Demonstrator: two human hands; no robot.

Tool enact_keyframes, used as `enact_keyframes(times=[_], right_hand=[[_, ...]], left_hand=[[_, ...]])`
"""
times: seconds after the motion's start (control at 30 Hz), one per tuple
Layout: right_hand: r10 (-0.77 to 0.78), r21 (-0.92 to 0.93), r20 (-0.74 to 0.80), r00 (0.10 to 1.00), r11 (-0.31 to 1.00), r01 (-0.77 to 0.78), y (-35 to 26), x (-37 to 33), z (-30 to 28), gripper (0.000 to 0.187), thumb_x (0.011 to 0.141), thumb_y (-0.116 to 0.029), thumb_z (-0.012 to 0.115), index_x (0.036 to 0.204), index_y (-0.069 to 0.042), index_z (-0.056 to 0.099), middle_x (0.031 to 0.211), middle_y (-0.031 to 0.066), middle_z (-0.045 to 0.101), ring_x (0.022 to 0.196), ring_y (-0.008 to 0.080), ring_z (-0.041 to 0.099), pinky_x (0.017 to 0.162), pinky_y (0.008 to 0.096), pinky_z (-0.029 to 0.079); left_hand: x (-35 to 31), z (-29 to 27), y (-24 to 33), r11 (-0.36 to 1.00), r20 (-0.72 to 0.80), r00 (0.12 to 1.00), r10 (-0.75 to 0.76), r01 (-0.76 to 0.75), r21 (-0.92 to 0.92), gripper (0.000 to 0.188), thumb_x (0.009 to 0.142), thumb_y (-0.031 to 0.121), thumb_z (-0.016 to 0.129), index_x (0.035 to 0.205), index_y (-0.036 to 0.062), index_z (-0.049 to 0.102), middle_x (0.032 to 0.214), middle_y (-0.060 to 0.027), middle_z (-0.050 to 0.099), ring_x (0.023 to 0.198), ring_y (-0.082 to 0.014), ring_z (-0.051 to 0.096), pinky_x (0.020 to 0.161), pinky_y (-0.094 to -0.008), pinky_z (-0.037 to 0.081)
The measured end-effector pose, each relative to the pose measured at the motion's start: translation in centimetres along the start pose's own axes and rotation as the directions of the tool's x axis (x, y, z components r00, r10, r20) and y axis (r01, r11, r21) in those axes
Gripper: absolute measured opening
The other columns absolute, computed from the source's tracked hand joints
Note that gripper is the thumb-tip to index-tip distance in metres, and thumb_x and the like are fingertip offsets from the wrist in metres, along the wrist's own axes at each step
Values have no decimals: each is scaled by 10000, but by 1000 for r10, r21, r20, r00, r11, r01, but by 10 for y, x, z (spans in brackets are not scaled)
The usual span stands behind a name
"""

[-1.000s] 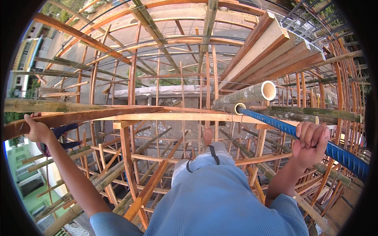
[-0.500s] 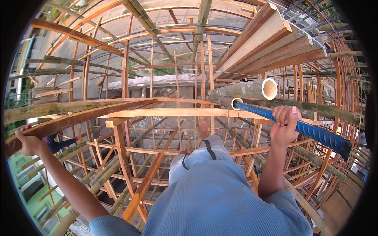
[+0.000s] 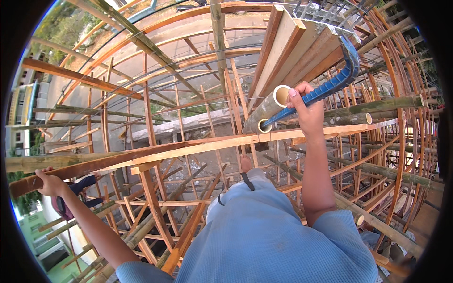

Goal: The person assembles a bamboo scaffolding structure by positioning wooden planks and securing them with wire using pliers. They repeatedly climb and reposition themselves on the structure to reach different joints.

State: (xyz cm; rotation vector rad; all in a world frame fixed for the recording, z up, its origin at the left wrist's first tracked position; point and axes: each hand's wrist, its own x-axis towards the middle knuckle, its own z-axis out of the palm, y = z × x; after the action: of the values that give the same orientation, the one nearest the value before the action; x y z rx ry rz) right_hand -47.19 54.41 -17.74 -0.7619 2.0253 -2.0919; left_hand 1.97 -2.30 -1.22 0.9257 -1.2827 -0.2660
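My left hand (image 3: 51, 183) is closed around the left end of a dark brown wooden beam (image 3: 101, 164). That beam slants up to the right and lies along a paler wooden beam (image 3: 207, 147). In my right hand (image 3: 309, 112) is a blue ribbed crowbar (image 3: 324, 93), gripped along its shaft with the hooked end up and to the right. Its lower end reaches the mouth of a cut bamboo pole (image 3: 265, 125); whether it sits inside I cannot tell. A thicker bamboo pole (image 3: 268, 104) lies just above, beside my right fingers.
I am high on a scaffold of bamboo and timber, with the ground far below. A wooden post (image 3: 152, 207) holds up the pale beam. Long formwork boards (image 3: 288, 52) stand at the upper right. Thin cables (image 3: 188, 59) cross ahead. Another person (image 3: 71, 195) is below my left arm.
My right hand has moved up and left, swinging the crowbar's outer end upward so its hook shows. The dark beam now slopes more and lies closer along the pale beam. The view has shifted.
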Motion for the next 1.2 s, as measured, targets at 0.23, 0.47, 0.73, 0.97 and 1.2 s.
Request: enact_keyframes(times=[0.23, 0.47, 0.73, 0.97, 1.2], right_hand=[[5, 335, 277, 961, 937, -101, 5, 5, 0, 269, 985, -193, 750, 870, -66, 542, 751, 30, 600, 709, 133, 594, 711, 315, 517], [-111, 351, 203, 973, 936, 34, 4, 6, -16, 506, 869, -184, 873, 1228, -24, 554, 1018, 77, 662, 1063, 223, 676, 978, 412, 538], [-158, 226, 159, 975, 967, 120, 3, 0, -21, 898, 770, -413, 932, 1428, 2, 483, 1287, 155, 631, 1261, 288, 611, 1107, 454, 502], [-280, 143, -35, 959, 949, 282, -14, -2, -37, 1223, 743, -762, 778, 1594, -59, 249, 1474, 227, 468, 1407, 387, 475, 1133, 582, 442], [-501, -49, -461, 733, 839, 542, -86, -12, -29, 679, 1035, -546, 503, 1524, -98, 355, 1319, 153, 551, 1204, 321, 554, 973, 530, 484]], left_hand=[[-5, 0, 6, 999, 22, 1000, 11, -10, -35, 308, 984, 194, 710, 941, -64, 548, 777, -128, 654, 651, -217, 655, 620, -351, 577], [-9, 2, 10, 995, 5, 1000, -13, 13, -101, 275, 965, 140, 700, 907, -77, 542, 789, -142, 651, 645, -227, 652, 621, -359, 593], [2, -5, -3, 997, 52, 998, -19, 22, -70, 284, 966, 159, 689, 918, -85, 551, 784, -144, 658, 657, -237, 669, 635, -360, 600], [-4, -13, 14, 999, 110, 993, -37, 34, 29, 626, 941, 299, 786, 1248, -139, 460, 1131, -207, 665, 975, -280, 696, 853, -378, 587], [-172, -95, 81, 975, -311, 926, 215, -224, 7, 675, 1042, 441, 487, 1472, -3, 216, 1168, -196, 577, 1062, -315, 627, 882, -437, 610]])
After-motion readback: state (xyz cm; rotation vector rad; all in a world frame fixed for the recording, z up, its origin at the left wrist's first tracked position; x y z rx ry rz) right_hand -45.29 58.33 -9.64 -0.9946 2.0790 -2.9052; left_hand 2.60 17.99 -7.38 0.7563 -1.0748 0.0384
